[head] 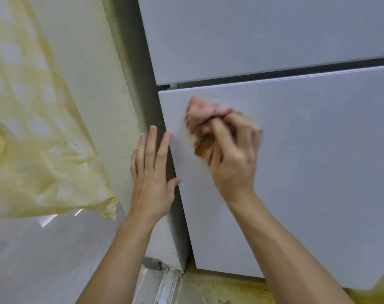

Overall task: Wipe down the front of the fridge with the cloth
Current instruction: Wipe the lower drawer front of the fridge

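The right hand (pixel 232 154) is gripping a crumpled pinkish-brown cloth (pixel 203 128) against the pale grey fridge's lower door (pixel 296 172), while the open left hand (pixel 152 172) is lying flat along its edge beside a cream wall (pixel 94 84) and yellow checked curtain (pixel 33 128)

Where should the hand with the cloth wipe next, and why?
Probably sideways to the right across the lower door. The right hand presses the bunched cloth near that door's upper left corner, while the left hand rests flat along its left edge, so most of the panel lies to the right.
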Demonstrator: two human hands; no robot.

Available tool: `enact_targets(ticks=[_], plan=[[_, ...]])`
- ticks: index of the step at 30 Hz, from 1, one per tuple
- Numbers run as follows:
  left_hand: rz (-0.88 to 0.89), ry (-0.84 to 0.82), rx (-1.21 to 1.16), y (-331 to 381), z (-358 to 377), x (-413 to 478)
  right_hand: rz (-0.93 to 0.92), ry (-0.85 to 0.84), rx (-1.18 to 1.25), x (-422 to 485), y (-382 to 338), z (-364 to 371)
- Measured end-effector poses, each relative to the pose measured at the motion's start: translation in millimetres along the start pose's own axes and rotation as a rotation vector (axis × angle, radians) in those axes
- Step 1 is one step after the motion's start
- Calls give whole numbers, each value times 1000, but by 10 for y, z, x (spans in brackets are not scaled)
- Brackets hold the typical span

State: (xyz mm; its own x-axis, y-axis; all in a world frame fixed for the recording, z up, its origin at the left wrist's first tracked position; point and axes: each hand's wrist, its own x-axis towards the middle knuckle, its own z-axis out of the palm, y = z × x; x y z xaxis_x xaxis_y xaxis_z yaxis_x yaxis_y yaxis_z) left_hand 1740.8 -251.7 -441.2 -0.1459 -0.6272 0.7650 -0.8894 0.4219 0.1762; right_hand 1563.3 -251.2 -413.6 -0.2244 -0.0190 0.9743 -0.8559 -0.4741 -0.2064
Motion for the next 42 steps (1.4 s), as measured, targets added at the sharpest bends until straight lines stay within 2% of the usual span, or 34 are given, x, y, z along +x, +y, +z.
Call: enact_targets(ticks=[4,7,9,11,16,19,21,23,28,32,35,42], plan=[[-55,2,2,-104,13,-4,-242,-336,-3,-971,183,7],[-67,-34,2,-107,31,-3,-314,-630,-4,-1479,349,-231],[-67,-62,-2,-95,29,-10,-306,-713,12,-1473,349,-296],[-65,-69,-22,-104,24,-5,-262,-674,40,-1276,265,-271],[-81,-23,-59,-229,21,-26,-84,-231,74,-144,-132,42],[-113,-28,-111,-299,26,-56,-39,-112,82,262,-326,268],[-117,-7,-139,-331,45,-51,-57,-94,54,175,-354,358],[-130,27,-172,-349,72,-40,-130,-170,24,-216,-278,398],[-112,59,-153,-323,110,-58,-332,-626,27,-1691,140,-20],[-113,35,-115,-273,111,-86,-361,-830,7,-1926,319,-307],[-101,21,-140,-211,132,-108,-275,-738,32,-1684,290,-295],[-62,38,-177,-17,153,-94,42,-1,-47,127,198,-301]])
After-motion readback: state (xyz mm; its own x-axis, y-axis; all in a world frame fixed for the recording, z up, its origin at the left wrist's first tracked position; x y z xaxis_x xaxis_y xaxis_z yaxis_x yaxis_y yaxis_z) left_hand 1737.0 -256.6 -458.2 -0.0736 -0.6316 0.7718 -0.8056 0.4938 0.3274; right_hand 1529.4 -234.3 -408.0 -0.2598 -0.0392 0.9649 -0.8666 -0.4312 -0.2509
